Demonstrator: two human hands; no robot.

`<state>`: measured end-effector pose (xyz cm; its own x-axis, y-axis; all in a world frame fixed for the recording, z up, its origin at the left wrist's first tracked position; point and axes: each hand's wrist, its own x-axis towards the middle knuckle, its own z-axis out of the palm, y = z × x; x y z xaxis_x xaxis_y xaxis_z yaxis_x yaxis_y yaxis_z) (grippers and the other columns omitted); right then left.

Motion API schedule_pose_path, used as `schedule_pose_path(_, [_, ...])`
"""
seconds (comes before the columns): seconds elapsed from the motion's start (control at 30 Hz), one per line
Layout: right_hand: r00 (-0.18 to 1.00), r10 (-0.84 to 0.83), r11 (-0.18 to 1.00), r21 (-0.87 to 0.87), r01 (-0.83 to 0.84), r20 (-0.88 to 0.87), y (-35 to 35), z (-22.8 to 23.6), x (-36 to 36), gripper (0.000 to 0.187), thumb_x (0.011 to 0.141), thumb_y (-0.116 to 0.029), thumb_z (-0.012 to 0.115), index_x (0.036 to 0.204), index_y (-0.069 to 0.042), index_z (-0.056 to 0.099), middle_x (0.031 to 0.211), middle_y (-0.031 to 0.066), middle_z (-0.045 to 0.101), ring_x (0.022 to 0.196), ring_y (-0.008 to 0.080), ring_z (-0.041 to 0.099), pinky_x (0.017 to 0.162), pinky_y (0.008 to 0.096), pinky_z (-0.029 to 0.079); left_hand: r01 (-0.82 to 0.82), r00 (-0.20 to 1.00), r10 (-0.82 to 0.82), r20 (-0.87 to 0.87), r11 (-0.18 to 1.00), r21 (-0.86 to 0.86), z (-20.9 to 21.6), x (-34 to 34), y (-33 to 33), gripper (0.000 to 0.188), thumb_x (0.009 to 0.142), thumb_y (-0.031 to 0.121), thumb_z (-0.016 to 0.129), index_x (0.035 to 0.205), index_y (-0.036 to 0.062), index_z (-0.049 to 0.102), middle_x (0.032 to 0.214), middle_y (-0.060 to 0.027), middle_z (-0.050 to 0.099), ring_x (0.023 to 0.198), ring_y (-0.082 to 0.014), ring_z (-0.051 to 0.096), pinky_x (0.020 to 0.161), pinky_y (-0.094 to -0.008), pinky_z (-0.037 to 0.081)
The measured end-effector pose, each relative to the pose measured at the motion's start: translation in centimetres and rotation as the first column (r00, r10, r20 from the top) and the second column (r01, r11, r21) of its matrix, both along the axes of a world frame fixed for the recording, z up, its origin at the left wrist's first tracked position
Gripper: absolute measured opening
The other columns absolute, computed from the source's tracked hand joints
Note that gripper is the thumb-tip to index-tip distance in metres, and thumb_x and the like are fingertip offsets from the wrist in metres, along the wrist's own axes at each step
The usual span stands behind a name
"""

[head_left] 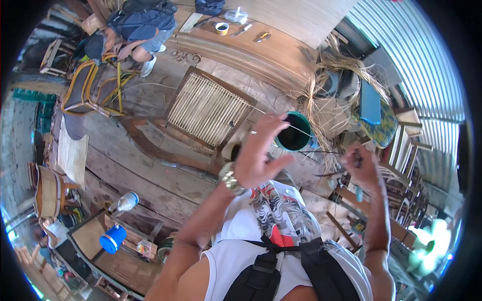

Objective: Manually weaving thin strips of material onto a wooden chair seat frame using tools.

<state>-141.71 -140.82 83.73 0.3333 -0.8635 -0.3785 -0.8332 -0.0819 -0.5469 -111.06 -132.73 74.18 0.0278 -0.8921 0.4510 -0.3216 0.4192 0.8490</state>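
Note:
A dark wooden chair [140,131] lies on the floor before me, its seat frame filled with pale parallel cane strips [203,108]. One thin cane strand [300,129] runs from the frame's far right corner over a dark green bucket [292,143]. My left hand [258,153] is raised between chair and bucket, fingers stretched and thumb apart, its fingertips near that strand; it wears a metal watch. My right hand [360,165] is closed, right of the bucket, on a slim dark tool with a pointed end [330,174]. Its exact kind is unclear.
A person [135,35] crouches at the far left by a yellow-framed chair [83,88]. A wooden bench [261,50] at the back holds a small tub and hand tools. Loose fibre strands [314,95] spill beside the bucket. At lower left stands a blue jug [113,239].

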Motion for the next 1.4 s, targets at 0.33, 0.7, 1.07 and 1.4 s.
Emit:
schedule_pose_path(0.33, [0.844, 0.375, 0.876, 0.151, -0.458, 0.384, -13.5, 0.4, 4.6, 0.038, 0.082, -0.04, 0.081, 0.082, -0.01, 0.057, 0.072, -0.004, 0.052, 0.069, 0.0066, 0.049, 0.059, 0.0256, 0.039, 0.32, 0.914, -0.119, -0.389, 0.8, 0.507, 0.1, 0.2, 1.3, 0.017, 0.097, 0.014, 0.061, 0.105, -0.0005, 0.064, 0.084, -0.0107, 0.066, 0.076, -0.0218, 0.063, 0.069, -0.0326, 0.05])
schedule_pose_path(0.7, [0.594, -0.307, 0.932, 0.36, 0.03, 0.744, -29.3, 1.8, -2.9, 0.017, 0.092, -0.019, 0.07, 0.09, -0.012, 0.055, 0.074, -0.0058, 0.043, 0.063, 0.0064, 0.041, 0.06, 0.024, 0.036, -0.388, 0.879, 0.469, 0.083, 0.605, 0.695, 1.8, 15.0, 10.7, 0.015, 0.101, 0.016, 0.056, 0.097, 0.0021, 0.063, 0.074, 0.0045, 0.053, 0.066, -0.0035, 0.043, 0.058, -0.0209, 0.037])
schedule_pose_path(1.07, [0.488, -0.272, 0.962, 0.253, 0.105, 0.83, -32.5, 5.4, -3.8, 0.02, 0.093, -0.02, 0.069, 0.085, -0.011, 0.053, 0.073, -0.0033, 0.042, 0.064, 0.0069, 0.039, 0.059, 0.0243, 0.036, -0.621, 0.783, 0.4, 0.476, 0.545, 0.564, -0.5, 23.9, 15.0, 0.011, 0.097, 0.012, 0.058, 0.095, 0.0018, 0.062, 0.083, -0.007, 0.061, 0.077, -0.0151, 0.055, 0.07, -0.0301, 0.045])
schedule_pose_path(1.4, [0.53, -0.22, 0.97, 0.126, 0.208, 0.819, -37.2, 8.9, -2.5, 0.036, 0.095, -0.035, 0.067, 0.074, -0.017, 0.045, 0.069, -0.0061, 0.036, 0.058, 0.007, 0.034, 0.062, 0.0263, 0.033, -0.745, 0.663, 0.372, 0.649, 0.415, 0.522, -2.7, 33.5, 18.0, 0.018, 0.098, 0.018, 0.058, 0.104, 0.0023, 0.064, 0.093, -0.012, 0.066, 0.081, -0.0246, 0.061, 0.073, -0.0349, 0.048])
